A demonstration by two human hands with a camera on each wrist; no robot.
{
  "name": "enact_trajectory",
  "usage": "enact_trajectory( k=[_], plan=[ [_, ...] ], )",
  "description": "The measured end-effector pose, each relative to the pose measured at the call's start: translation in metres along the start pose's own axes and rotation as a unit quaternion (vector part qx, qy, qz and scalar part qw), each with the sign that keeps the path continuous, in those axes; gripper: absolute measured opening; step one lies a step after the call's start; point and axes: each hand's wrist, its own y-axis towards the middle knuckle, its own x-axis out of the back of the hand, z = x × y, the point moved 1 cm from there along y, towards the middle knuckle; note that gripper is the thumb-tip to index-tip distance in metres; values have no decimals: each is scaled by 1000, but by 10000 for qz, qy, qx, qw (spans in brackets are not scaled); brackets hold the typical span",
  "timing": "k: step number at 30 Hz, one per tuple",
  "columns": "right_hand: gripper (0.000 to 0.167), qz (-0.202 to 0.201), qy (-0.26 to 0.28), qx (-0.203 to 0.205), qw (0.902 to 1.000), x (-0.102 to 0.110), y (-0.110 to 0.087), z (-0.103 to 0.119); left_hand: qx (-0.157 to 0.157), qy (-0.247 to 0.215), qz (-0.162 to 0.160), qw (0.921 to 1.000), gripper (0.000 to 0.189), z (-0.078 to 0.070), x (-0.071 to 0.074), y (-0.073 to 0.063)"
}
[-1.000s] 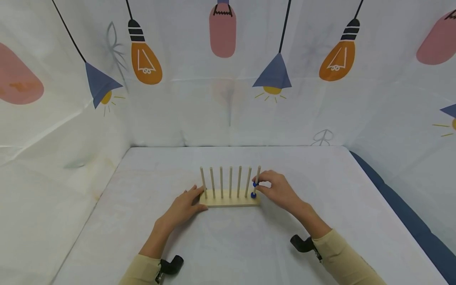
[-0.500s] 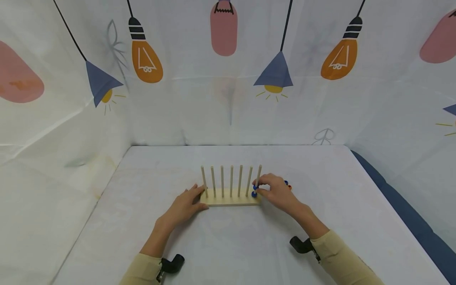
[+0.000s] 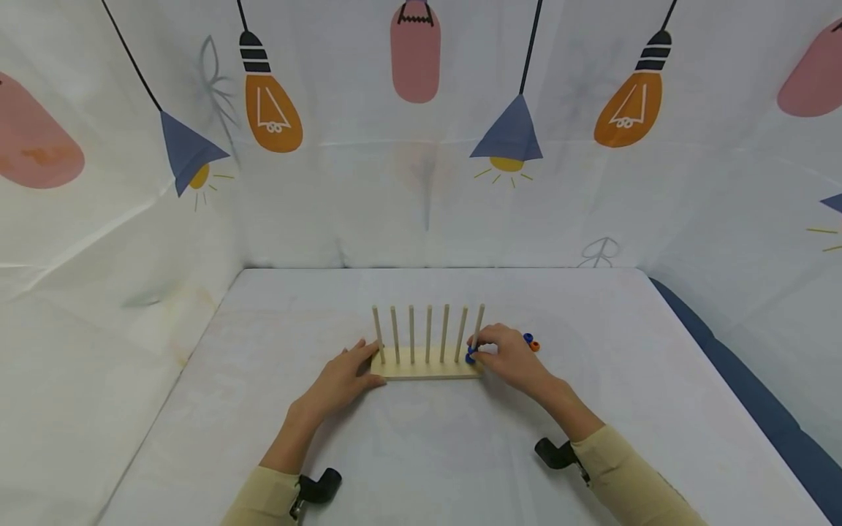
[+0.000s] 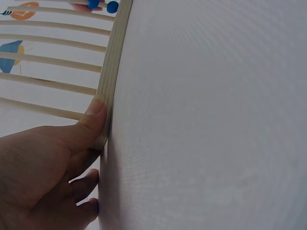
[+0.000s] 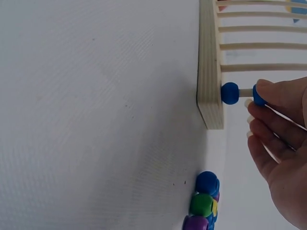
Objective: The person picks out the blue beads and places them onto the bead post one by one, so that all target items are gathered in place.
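Observation:
A pale wooden peg rack (image 3: 427, 372) with a row of several upright pegs stands on the white table. My left hand (image 3: 342, 381) grips its left end; in the left wrist view the thumb (image 4: 96, 108) lies on the front edge and the other fingers reach behind. At the opposite end, my right hand (image 3: 516, 358) pinches a blue bead (image 5: 259, 95) threaded on the rightmost peg (image 3: 479, 321). Another blue bead (image 5: 230, 93) sits below it, down against the base. A short length of bare peg shows between the two beads. The other pegs carry no beads.
Loose beads lie on the table right of the rack, among them a blue bead (image 5: 207, 183), a green bead (image 5: 202, 205) and a purple bead (image 5: 196, 223). An orange bead (image 3: 535, 346) shows beyond my right hand. A patterned curtain (image 3: 368, 197) hangs behind the table.
My right hand has slid the pinched blue bead down the peg, closer to the lower bead. Loose beads beyond that hand have come into view. The left hand keeps its hold.

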Motion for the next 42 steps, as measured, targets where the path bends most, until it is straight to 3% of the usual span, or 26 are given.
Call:
enact_trajectory(
  k=[20, 33, 42],
  plan=[
    [12, 108, -409, 29, 9991, -6, -3, -5, 44, -8, 39, 10000, 71, -1, 1, -1],
    [19, 69, -461, 90, 9989, 6, -11, -9, 10, 22, 52, 10000, 72, 1, 0, 1],
    [19, -128, -938, 30, 9955, 14, -17, -14, 75, 14, 40, 10000, 72, 2, 0, 1]
  ],
)
